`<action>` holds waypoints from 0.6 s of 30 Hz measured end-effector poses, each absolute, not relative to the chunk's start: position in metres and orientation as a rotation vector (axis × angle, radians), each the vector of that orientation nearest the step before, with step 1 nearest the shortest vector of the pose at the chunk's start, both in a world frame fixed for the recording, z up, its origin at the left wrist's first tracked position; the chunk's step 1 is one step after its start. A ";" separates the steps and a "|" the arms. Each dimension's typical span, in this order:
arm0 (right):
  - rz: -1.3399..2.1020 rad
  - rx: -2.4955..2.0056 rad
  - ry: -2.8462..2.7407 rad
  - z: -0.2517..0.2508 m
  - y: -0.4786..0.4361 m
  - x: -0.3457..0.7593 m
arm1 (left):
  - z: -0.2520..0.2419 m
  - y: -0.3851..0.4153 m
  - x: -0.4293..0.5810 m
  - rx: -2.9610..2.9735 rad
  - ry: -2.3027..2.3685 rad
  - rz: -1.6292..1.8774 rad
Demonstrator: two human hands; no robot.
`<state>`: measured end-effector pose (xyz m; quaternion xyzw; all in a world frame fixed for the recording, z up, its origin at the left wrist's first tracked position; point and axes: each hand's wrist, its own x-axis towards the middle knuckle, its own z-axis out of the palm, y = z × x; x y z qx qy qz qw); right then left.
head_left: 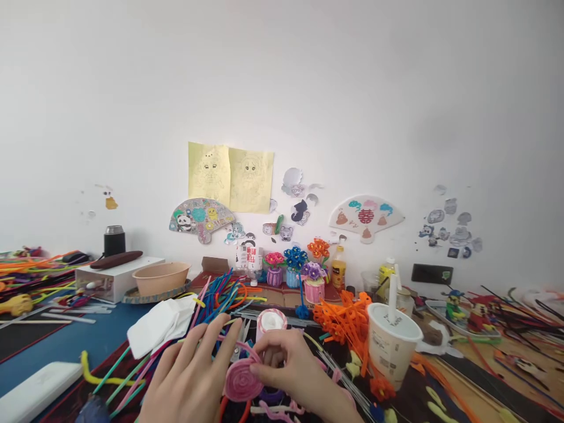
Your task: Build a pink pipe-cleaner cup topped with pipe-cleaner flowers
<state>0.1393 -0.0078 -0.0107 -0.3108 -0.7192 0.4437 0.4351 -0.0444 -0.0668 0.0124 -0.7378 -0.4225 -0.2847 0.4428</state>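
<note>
A flat pink pipe-cleaner coil [243, 380] is held between my two hands, low in the middle of the view. My right hand [293, 370] pinches its right edge between thumb and curled index finger. My left hand [194, 370] is at the coil's left side with bent fingers around it; its thumb is hidden. A loose pink strand arcs over the coil from my left fingertips to my right fingers. Just beyond the hands stands a small pot with a pink-and-white twisted rim [272, 321] and white filling. Loose pink pipe-cleaner pieces [277, 410] lie below the coil.
A paper cup with a straw [392, 346] stands at right beside orange pipe cleaners [346, 320]. White pads [161, 326] and blue pipe cleaners [224, 296] lie left. Several pipe-cleaner flower pots [314, 289] stand near the wall. A beige bowl [161, 279] sits back left.
</note>
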 end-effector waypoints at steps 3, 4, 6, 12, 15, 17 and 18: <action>1.073 -0.822 -1.794 -0.008 -0.006 0.144 | 0.022 -0.056 -0.049 -1.915 -1.052 -0.669; 1.061 -0.835 -1.792 -0.007 -0.006 0.145 | 0.023 -0.055 -0.053 -1.959 -1.061 -0.679; 1.040 -0.844 -1.780 -0.004 -0.007 0.148 | 0.023 -0.053 -0.060 -2.045 -1.079 -0.722; 1.121 -0.798 -1.714 0.003 -0.009 0.152 | 0.026 -0.055 -0.060 -2.236 -1.160 -0.942; 1.156 -0.762 -1.653 0.001 -0.007 0.153 | 0.025 -0.058 -0.057 -2.223 -1.096 -1.066; 1.185 -0.722 -1.604 -0.001 -0.006 0.153 | 0.022 -0.060 -0.055 -2.181 -1.075 -1.120; 1.201 -0.700 -1.582 -0.002 -0.005 0.153 | 0.020 -0.061 -0.054 -2.157 -1.078 -1.141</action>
